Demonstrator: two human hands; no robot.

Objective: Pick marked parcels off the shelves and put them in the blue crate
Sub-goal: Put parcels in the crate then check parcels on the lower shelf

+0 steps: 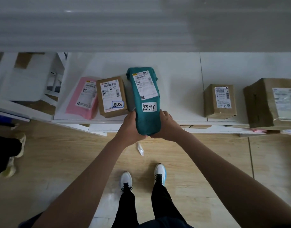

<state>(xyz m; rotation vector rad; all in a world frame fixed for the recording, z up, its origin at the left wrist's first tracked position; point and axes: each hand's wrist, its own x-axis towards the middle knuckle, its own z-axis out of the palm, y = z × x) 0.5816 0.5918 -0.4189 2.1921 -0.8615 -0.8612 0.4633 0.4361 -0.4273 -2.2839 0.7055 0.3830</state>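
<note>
A teal soft parcel (145,99) with a shipping label and a white handwritten sticker lies lengthwise on the white shelf (177,89), its near end hanging over the front edge. My left hand (130,127) grips that end from the left and my right hand (166,127) from the right. Just left of it stands a brown box (112,97) that also carries a handwritten sticker. A pink mailer (84,99) leans beside that box, with no such sticker visible. The blue crate is not in view.
Two more brown boxes, a small one (220,101) and a large one (271,102), sit on the shelf to the right. An upper shelf overhangs at the top. A paper scrap (140,148) lies on the wood floor. Another person's shoe (20,146) is at the left.
</note>
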